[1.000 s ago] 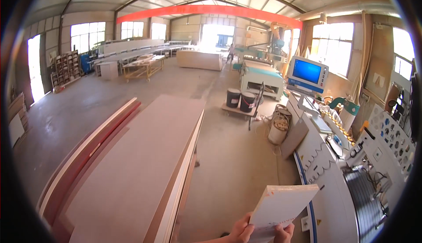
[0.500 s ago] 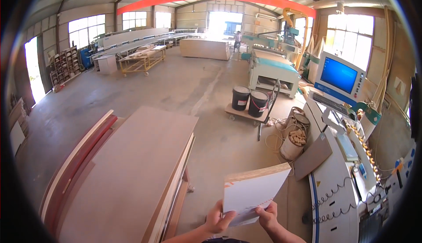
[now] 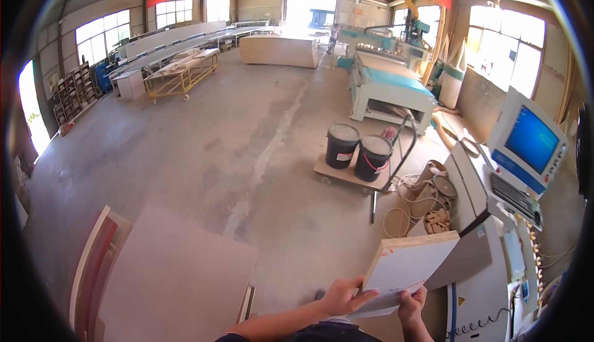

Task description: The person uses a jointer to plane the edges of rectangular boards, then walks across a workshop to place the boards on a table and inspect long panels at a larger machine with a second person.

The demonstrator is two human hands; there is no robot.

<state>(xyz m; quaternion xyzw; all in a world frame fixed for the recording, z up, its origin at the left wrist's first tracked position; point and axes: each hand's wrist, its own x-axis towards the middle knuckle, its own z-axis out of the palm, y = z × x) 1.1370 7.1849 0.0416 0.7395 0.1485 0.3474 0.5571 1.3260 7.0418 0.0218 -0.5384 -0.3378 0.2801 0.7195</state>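
Observation:
Both hands hold a white-faced board (image 3: pixel 411 264) with a tan, wood-like edge and small orange marks, tilted up in front of my body. My left hand (image 3: pixel 348 296) grips its left edge, thumb lying over the white face. At the lower right part, my right hand (image 3: pixel 411 303) closes on it with the thumb in front. The fingers behind the board are hidden. Left of my arms lies a stack of large brownish panels (image 3: pixel 179 268), with dark red and pale strips along its left side.
A flat cart (image 3: pixel 322 167) carries two black buckets (image 3: pixel 342 147) ahead. To my right stand a machine cabinet (image 3: pixel 479 298), a monitor (image 3: pixel 531 144) and a drum of wood offcuts (image 3: pixel 438 221). Farther off are a teal-topped machine (image 3: pixel 396 85), a panel stack (image 3: pixel 278 51) and another person (image 3: pixel 333 37).
My view has moved forward past the panel stack, which now sits lower. The board and both hands have shifted right in the picture, still gripped the same way. The monitor and cart appear closer.

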